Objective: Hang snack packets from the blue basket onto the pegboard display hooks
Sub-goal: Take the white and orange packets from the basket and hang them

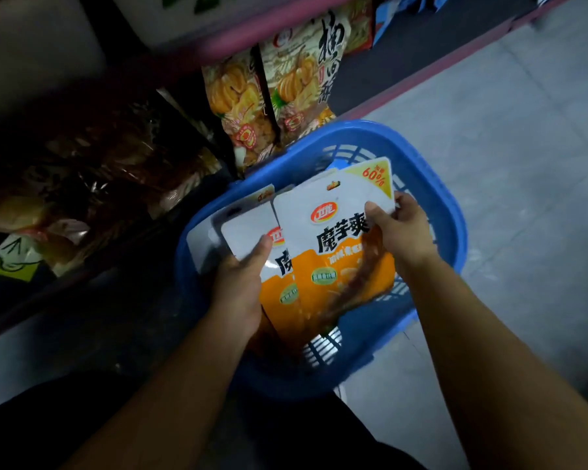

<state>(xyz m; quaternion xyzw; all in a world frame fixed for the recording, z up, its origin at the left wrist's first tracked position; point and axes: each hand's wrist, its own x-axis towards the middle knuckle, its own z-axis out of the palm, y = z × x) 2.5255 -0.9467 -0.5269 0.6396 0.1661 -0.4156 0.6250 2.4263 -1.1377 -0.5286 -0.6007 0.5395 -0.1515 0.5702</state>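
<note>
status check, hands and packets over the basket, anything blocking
Left hand grips rear packet. Right hand pinches front packet at its right edge. Both over blue basket. No hooks in view; nothing blocking.

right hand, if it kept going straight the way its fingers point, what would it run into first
Its fingers point up and left across the front packet that the right hand already grips. Past that, probably the basket's far rim, then the noodle bags on the shelf; depth is hard to judge.
</note>
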